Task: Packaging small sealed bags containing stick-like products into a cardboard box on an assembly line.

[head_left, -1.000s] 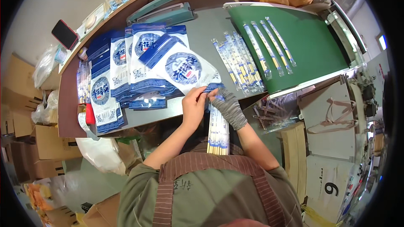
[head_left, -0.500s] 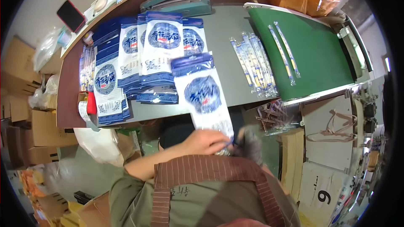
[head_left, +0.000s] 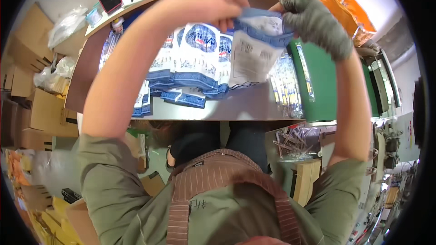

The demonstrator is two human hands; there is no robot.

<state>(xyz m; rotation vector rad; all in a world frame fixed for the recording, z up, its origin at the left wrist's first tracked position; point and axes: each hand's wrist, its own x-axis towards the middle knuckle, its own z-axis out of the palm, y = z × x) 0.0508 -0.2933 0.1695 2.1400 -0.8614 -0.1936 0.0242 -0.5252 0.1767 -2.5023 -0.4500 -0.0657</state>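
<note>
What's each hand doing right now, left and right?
Left hand: bare, closed on the top edge of the blue and white pouch.
Right hand: in a grey glove, closed on the same pouch's top.

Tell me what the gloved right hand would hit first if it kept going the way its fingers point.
The right hand points left, already pinching the blue-and-white pouch. Beyond it, the bare left hand gripping the pouch's other corner probably comes next, though depth is unclear.

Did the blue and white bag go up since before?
Yes. The blue and white bag, held by both hands, rose from the near table edge to above the bag stack.
</note>
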